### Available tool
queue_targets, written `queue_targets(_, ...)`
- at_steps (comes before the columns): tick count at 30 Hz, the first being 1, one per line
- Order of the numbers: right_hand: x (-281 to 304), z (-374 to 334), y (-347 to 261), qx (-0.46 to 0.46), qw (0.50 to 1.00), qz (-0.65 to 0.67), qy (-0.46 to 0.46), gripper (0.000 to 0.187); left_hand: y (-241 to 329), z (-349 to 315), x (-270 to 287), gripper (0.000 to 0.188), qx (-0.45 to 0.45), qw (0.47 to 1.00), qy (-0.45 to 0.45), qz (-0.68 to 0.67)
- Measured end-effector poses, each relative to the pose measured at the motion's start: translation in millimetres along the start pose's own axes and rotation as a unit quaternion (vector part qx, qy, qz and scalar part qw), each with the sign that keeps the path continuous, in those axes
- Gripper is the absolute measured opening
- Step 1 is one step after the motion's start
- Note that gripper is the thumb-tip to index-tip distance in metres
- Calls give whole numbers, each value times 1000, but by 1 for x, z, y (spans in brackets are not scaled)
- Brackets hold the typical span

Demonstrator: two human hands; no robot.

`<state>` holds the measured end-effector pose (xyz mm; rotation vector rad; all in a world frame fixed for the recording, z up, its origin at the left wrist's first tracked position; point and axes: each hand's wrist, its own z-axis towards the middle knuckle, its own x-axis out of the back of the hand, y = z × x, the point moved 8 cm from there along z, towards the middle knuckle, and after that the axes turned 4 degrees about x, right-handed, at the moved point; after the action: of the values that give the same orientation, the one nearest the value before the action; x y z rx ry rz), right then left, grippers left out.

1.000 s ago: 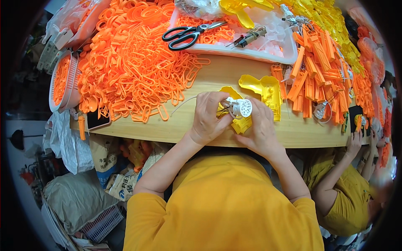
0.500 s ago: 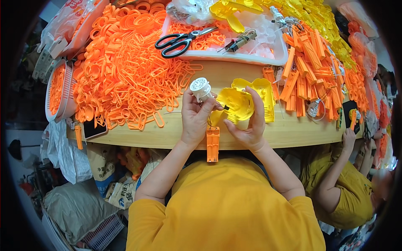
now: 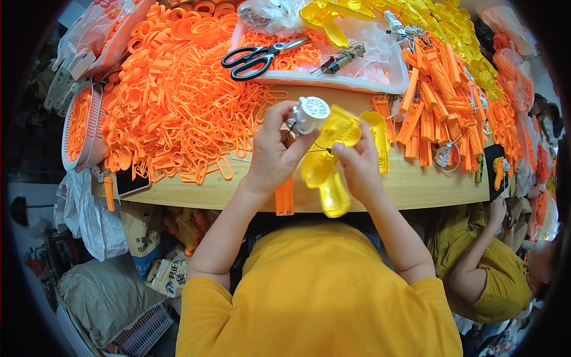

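My left hand (image 3: 270,154) is closed around a white round lamp head (image 3: 314,110) with a pattern of small circles on its face. Thin dark wires run from it toward my right hand. Below my left hand an orange battery case (image 3: 285,197) hangs past the table edge. My right hand (image 3: 361,166) holds a yellow plastic shell (image 3: 334,195), its handle-like end pointing down. The thumb and finger of that hand pinch by a small black piece (image 3: 331,150) on the wire. Another yellow shell (image 3: 380,140) lies on the table behind my right hand.
Orange clips and rings (image 3: 190,101) are heaped at the left. A white tray (image 3: 333,83) carries scissors (image 3: 262,58), a cutter-like tool (image 3: 345,58) and clear parts. Orange cases (image 3: 437,89) are piled at the right. A co-worker (image 3: 488,268) sits at the right.
The lamp head has moved right and slightly up. The yellow shell has turned, its handle end now downward, and my right fingers have closed by the black piece. The battery case has shifted left.
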<state>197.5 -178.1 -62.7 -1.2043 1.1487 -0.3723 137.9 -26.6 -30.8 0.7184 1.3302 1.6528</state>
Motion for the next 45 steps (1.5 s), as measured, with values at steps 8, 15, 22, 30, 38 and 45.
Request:
queue_targets(8, -3, -9, 27, -20, 992, -98, -81, 79, 7, -1, -32, 46, -56, 953, -150, 258)
queue_targets(15, -13, -15, 24, -13, 992, -97, -80, 80, 14, 0, -17, 39, -12, 957, -132, 259)
queue_targets(22, -24, -20, 24, 77, 986, -118, -92, 76, 49, -10, -1, 35, -66, 943, -65, 318)
queue_targets(30, -17, -22, 13, 135, 960, -207, -131, 83, 7, -27, -1, 41, 60, 989, -77, 113)
queue_targets(38, -11, -14, 13, 122, 950, -256, -131, 87, 9, -29, -13, 43, 54, 985, -67, 152)
queue_targets(45, -17, -18, 5, 167, 930, -299, -136, 82, 3, -29, -13, 45, 74, 986, -60, 135)
